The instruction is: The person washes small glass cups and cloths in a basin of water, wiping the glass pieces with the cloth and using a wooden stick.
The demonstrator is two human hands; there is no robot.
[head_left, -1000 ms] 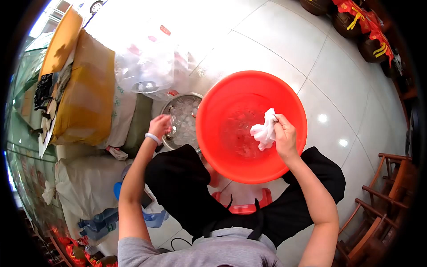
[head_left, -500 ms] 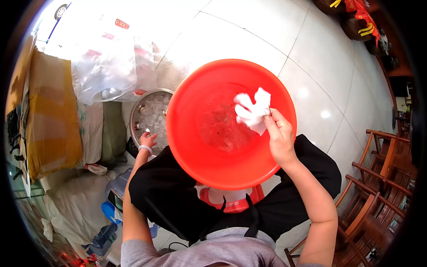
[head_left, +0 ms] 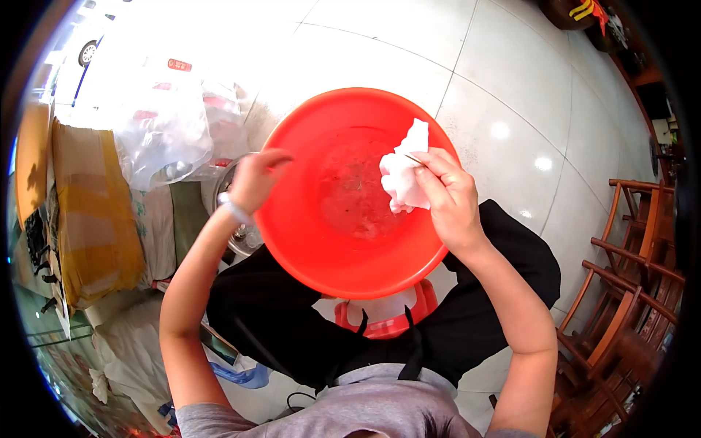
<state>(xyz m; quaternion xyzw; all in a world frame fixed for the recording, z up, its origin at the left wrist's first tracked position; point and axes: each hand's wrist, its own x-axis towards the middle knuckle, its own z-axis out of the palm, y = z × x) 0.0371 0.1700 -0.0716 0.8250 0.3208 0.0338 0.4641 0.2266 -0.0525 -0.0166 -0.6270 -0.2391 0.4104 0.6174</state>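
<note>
My right hand (head_left: 454,201) pinches a crumpled white tissue-like piece (head_left: 401,179) over the right side of a large red basin (head_left: 292,241). A thin brownish sliver shows at the fingertips; I cannot make out what it is. Water with pale, blurry bits covers the basin's bottom. My left hand (head_left: 255,181), with a pale band at the wrist, hovers by the basin's left rim. Its thumb and forefinger look apart, with nothing seen between them. Behind that hand, a metal bowl (head_left: 221,191) of clear glassy pieces is mostly hidden.
Under the basin is a red plastic stool (head_left: 387,326) between my knees. Clear plastic bags (head_left: 164,142) and a taped carton (head_left: 98,219) stand on the left. Wooden chairs (head_left: 621,292) are on the right. Pale floor tiles (head_left: 511,139) stretch ahead.
My left hand has risen from the metal bowl and moved up and right to the basin's rim. The white piece in my right hand has turned and bunched up. The view has shifted slightly.
</note>
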